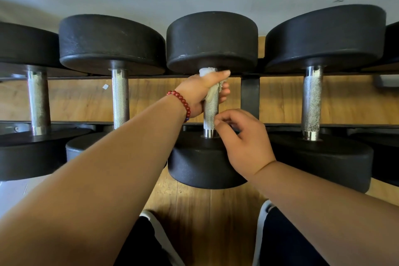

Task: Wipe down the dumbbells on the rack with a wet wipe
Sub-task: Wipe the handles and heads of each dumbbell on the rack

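While the wet wipe (pixel 212 84) sits wrapped round the far end of the middle dumbbell's handle (pixel 210 114), gripped there by the curled fingers (pixel 225 93) of the left hand (pixel 200 93), the job looks midway. This bar is only partly wiped, and the speckled right-hand dumbbell (pixel 311 101) seems untouched. The right hand (pixel 244 140) hovers beside the bar's near end, its fingers loosely curled and holding nothing.

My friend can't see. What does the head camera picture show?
A left hand grips a wet wipe around a dumbbell's metal handle on a rack; the right hand is curled beside the handle's near end. More black dumbbells sit alongside.
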The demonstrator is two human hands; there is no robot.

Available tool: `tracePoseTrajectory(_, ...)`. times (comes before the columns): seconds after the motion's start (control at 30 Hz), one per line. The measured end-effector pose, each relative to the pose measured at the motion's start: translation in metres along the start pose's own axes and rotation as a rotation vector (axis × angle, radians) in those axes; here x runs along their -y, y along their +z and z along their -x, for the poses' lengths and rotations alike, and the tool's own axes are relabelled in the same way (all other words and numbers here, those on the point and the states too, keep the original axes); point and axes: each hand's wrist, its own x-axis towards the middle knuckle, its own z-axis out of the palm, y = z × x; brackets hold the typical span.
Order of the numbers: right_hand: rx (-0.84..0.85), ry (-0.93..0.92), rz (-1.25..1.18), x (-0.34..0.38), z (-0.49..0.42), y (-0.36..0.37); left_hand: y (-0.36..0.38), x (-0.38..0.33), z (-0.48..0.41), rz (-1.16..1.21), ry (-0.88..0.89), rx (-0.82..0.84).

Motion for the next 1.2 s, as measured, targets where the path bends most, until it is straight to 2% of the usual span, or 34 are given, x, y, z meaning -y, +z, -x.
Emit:
tracePoseTrajectory(0.2,-0.002,-0.029,-0.002,0.000,-0.001,-0.001,-0.011,0.023,0.015,-0.146,-0.040,0.106)
tracePoseTrajectory(0.4,-0.006,-0.009,0.005,0.000,0.000,0.000,0.001,0.000,0.001,0.039,0.051,-0.034)
tracePoseTrajectory(0.53,-0.003,-0.014,0.002,-0.001,-0.001,0.001,-0.009,0.014,0.014,-0.174,-0.051,0.161)
tracePoseTrajectory(0.6,-0.010,-0.007,-0.005,-0.002,-0.001,0.001,-0.013,0.011,0.013,-0.205,-0.065,0.199)
tracePoseTrajectory(0.8,-0.003,-0.005,0.011,-0.001,0.001,-0.001,0.000,-0.003,0.002,-0.004,0.018,0.025)
tracePoseTrajectory(0.93,0.009,0.003,-0.004,0.001,0.001,-0.001,-0.010,0.015,0.013,-0.204,-0.035,0.146)
tracePoseTrajectory(1.03,0.003,-0.010,0.003,0.002,0.000,-0.002,-0.016,0.023,0.019,-0.348,-0.029,0.118)
tracePoseTrajectory(1.2,0.009,-0.012,0.030,0.002,0.000,-0.002,-0.017,0.015,0.019,-0.089,0.091,-0.031)
